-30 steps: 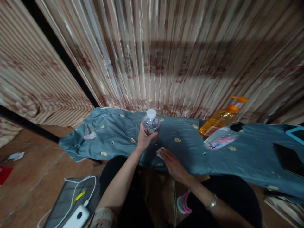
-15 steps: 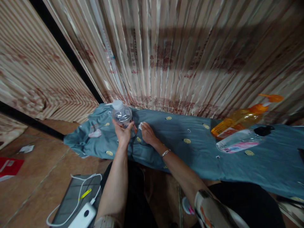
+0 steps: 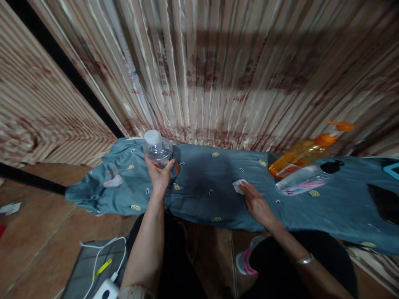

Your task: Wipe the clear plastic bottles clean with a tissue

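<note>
My left hand point(image 3: 159, 176) is wrapped round a small clear water bottle point(image 3: 157, 149) with a white cap, held upright over the left part of a blue-grey patterned cloth point(image 3: 199, 191). My right hand point(image 3: 257, 203) lies flat on the cloth to the right, its fingertips pressing a small white tissue point(image 3: 239, 185). A darker wet-looking patch spreads on the cloth between my two hands.
An orange pump bottle point(image 3: 304, 153) and a clear bottle with a black cap point(image 3: 304, 180) lie at the right on the cloth. Another crumpled tissue point(image 3: 113, 181) sits at the cloth's left end. A striped curtain hangs behind. A power bank with white cable point(image 3: 106, 287) lies on the floor.
My right hand slid the white tissue across the cloth, first left up to the bottle, then far to the right. The left hand carried the bottle left and kept hold of it.
</note>
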A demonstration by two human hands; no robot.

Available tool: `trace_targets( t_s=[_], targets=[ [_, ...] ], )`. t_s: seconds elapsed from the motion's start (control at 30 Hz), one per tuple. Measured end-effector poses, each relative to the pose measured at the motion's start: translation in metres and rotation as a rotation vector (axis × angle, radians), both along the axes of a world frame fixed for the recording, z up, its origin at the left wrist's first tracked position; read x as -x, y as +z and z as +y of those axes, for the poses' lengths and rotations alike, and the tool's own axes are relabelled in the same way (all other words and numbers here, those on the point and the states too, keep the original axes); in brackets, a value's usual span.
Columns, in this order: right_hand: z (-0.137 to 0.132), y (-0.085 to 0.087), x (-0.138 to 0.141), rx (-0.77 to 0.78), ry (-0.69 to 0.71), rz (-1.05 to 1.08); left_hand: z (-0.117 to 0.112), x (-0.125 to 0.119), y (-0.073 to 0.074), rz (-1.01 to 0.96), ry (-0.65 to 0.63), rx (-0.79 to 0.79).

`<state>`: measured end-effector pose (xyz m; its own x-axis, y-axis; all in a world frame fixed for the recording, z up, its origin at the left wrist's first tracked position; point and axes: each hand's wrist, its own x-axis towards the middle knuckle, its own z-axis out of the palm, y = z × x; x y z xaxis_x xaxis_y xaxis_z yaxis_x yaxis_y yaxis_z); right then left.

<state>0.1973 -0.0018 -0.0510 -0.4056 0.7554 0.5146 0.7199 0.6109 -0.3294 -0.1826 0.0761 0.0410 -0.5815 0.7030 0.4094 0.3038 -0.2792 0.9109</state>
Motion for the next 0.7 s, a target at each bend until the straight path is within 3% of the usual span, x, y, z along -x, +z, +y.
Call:
trace_targets(
  t_s=[0.1, 0.2, 0.33, 0.43, 0.5, 0.6, 0.7],
  targets=[
    [-0.021, -0.009, -0.021, -0.02, -0.14, 0.041, 0.002, -0.021, -0.003, -0.036, -0.107, 0.015],
    [-0.032, -0.013, -0.009, 0.008, -0.154, 0.048, 0.007, -0.04, -0.009, -0.03, -0.169, 0.062],
    [-0.001, -0.01, 0.034, 0.061, -0.122, 0.047, 0.01, -0.049, -0.013, 0.0, -0.188, 0.069],
    [0.032, -0.004, 0.083, 0.089, -0.081, 0.066, 0.007, -0.049, -0.014, 0.002, -0.157, 0.075],
    [0.035, 0.0, 0.116, 0.109, -0.006, 0.065, 0.003, -0.047, -0.017, -0.004, -0.151, 0.114],
    [0.004, 0.004, 0.141, 0.126, 0.136, 0.05, 0.002, -0.045, -0.02, -0.014, -0.171, 0.169],
    [-0.041, 0.005, 0.113, 0.152, 0.203, 0.035, 0.005, -0.044, -0.022, -0.032, -0.163, 0.156]
  ],
)
